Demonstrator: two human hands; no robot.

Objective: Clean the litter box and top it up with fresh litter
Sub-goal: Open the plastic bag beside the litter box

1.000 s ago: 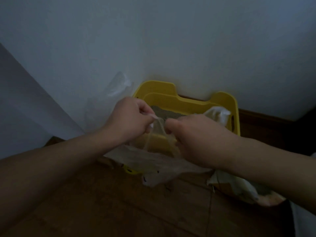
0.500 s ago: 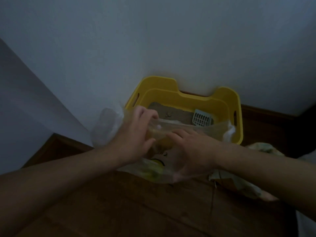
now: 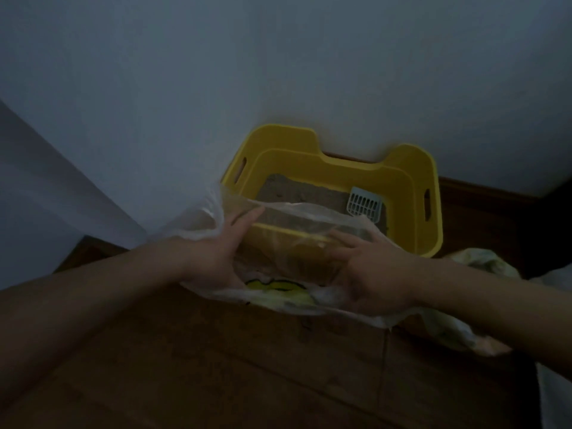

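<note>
A yellow litter box [image 3: 346, 161] stands on the floor against the wall, with brownish litter [image 3: 288, 193] in it. A pale slotted scoop [image 3: 364, 206] leans in its right side. In front of the box I hold a thin translucent plastic bag [image 3: 278, 291] with a yellow print. My left hand [image 3: 223, 252] and my right hand [image 3: 371, 274] are both inside the bag's mouth, fingers straight, pressing its sides apart. The bag's far edge lies across the box's front rim.
A crumpled light bag [image 3: 479, 264] lies on the dark wooden floor [image 3: 216, 366] to the right of the box. A pale wall [image 3: 278, 72] rises right behind the box, and another surface closes in at the left.
One second ago both hands pinched the bag's edges close together. They have since slipped inside and spread apart, so the bag's mouth is wide and the scoop has come into sight.
</note>
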